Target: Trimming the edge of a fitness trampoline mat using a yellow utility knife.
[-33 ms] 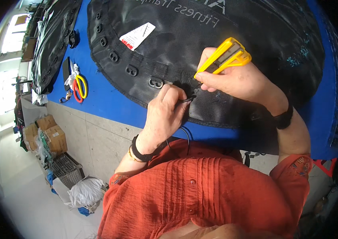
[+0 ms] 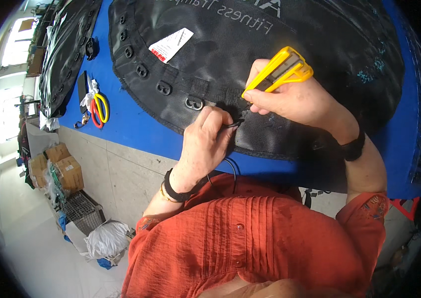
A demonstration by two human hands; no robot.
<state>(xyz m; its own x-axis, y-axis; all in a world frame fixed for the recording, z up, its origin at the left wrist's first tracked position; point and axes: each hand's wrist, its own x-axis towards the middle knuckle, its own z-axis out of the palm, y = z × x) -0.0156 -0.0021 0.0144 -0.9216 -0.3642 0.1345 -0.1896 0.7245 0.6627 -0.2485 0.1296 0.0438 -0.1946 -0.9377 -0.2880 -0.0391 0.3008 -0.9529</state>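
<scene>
A round black mesh trampoline mat (image 2: 210,49) lies across the blue tabletop, with a row of webbing tabs and metal rings (image 2: 194,103) along its rim. My right hand (image 2: 295,102) is closed around a yellow utility knife (image 2: 282,69). The knife slants down toward the stitched band on the mat; its blade tip is hidden by my fingers. Beside it, just right of the nearest ring, my left hand (image 2: 205,134) is closed in a pinch at the mat's near rim. A thin dark end shows past those fingertips.
Scissors (image 2: 100,110) with red and yellow handles lie on the blue table (image 2: 131,121) at the left. Another black mat (image 2: 66,49) is beyond them. Cardboard boxes (image 2: 68,173), a wire basket (image 2: 84,211) and a white bag (image 2: 107,241) stand low at the left. A black cord (image 2: 234,169) hangs before me.
</scene>
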